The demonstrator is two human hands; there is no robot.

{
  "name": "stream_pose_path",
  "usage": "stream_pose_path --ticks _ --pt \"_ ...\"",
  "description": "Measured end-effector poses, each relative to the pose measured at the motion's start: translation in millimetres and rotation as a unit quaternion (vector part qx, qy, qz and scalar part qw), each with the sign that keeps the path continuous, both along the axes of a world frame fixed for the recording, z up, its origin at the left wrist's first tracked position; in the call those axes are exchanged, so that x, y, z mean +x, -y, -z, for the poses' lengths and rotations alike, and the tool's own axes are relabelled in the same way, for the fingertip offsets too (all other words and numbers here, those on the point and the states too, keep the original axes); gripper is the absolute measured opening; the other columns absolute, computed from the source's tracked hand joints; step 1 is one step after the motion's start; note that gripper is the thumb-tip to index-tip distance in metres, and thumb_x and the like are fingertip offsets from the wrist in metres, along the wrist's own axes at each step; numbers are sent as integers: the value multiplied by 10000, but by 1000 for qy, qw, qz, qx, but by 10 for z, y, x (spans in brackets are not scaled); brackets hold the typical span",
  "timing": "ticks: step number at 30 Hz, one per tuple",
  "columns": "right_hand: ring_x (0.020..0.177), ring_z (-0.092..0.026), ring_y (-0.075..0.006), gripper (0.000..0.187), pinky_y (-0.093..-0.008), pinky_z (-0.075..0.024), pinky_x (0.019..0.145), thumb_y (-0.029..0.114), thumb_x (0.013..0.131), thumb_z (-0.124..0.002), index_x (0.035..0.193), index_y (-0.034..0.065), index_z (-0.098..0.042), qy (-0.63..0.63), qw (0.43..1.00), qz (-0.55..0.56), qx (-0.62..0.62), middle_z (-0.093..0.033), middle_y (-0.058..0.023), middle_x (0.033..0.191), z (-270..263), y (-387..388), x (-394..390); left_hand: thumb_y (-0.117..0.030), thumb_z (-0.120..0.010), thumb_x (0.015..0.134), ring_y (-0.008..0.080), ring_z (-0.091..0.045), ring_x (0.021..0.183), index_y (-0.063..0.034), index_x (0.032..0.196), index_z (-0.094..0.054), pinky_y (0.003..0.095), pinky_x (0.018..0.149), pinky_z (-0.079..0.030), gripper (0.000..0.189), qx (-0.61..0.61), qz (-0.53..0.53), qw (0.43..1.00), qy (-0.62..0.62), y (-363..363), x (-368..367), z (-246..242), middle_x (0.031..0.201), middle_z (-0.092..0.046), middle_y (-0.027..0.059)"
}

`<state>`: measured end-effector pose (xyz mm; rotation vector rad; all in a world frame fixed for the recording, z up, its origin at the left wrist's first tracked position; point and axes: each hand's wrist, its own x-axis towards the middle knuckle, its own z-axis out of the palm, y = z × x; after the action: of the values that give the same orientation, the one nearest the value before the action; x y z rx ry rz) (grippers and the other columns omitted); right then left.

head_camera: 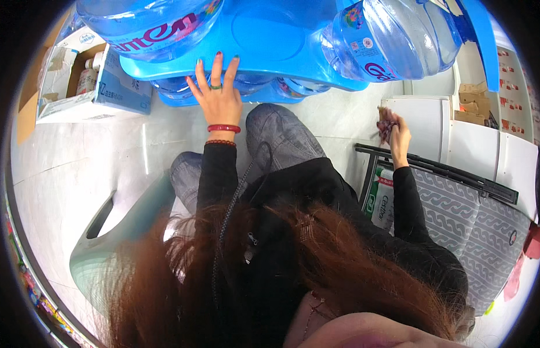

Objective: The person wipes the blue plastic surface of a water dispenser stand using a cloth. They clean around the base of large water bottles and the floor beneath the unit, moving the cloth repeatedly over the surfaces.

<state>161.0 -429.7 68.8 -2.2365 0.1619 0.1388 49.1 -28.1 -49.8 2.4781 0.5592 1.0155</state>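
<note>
My left hand point(220, 102) is spread with its fingertips on the front edge of a blue plastic water-bottle rack point(270, 32). It grasps nothing. A large clear water bottle point(152, 26) stands on the rack's top tier to the left of the fingers. Another large water bottle point(396, 39) lies tilted at the right end. More bottles point(252, 85) show partly on the lower tier. Out to the right, my right hand point(399, 137) holds a small crumpled dark-red and brown bunch point(386, 124); what it is cannot be told.
An open carton point(122, 82) with bottles stands on the floor at left. A pale green plastic stool point(122, 243) is beside my left leg. On the right are a grey patterned folding case point(465, 217), a green-and-white Cestbon pack point(381, 198) and white cabinets point(474, 148).
</note>
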Motion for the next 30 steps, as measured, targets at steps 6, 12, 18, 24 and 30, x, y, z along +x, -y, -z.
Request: stream_pose_path --ticks 6,12,18,24,30 --pt "999 -594 -267 388 -334 -511 793 -133 771 -476 1104 31 -590 336 895 -255 -144 -570 -127 1121 -205 -1046 -283 4 -580 700 375 -266 1330 -308 1259 -530 610 1059 -219 642 5 -6 1000 -1 -20 -1 30 1409 -375 -25" --pt "1132 -515 -334 447 -383 -433 952 -74 737 -586 1162 65 -593 367 801 -462 -102 -524 -144 1275 113 -2242 -212 23 -608 670 353 -277 1333 -327 1247 -525 592 1055 -262 680 8 3 1000 2 -55 8 36 1425 -349 -49" --pt "1249 -440 -339 585 -412 -416 994 -42 711 -642 1259 141 -547 340 761 -535 -135 -467 -115 1355 431 -2377 -78 30 -589 677 347 -291 1326 -343 1256 -524 585 1048 -276 692 15 7 1000 -3 -97 -4 53 1420 -363 -53" --pt "1282 -413 -333 641 -403 -418 1003 -102 672 -607 1250 170 -568 341 752 -528 -200 -429 -83 1405 479 -1895 39 34 -580 697 335 -307 1317 -347 1278 -510 570 1019 -315 698 24 7 1000 13 -118 -43 141 1418 -362 -55" --pt "1280 -413 -341 656 -412 -413 1008 -104 648 -612 1241 172 -577 358 677 -615 -186 -445 -97 1385 449 -2292 73 58 -433 815 400 -433 1206 -18 1298 -469 437 1004 -351 490 -38 50 981 182 -209 -91 81 1343 -431 232"
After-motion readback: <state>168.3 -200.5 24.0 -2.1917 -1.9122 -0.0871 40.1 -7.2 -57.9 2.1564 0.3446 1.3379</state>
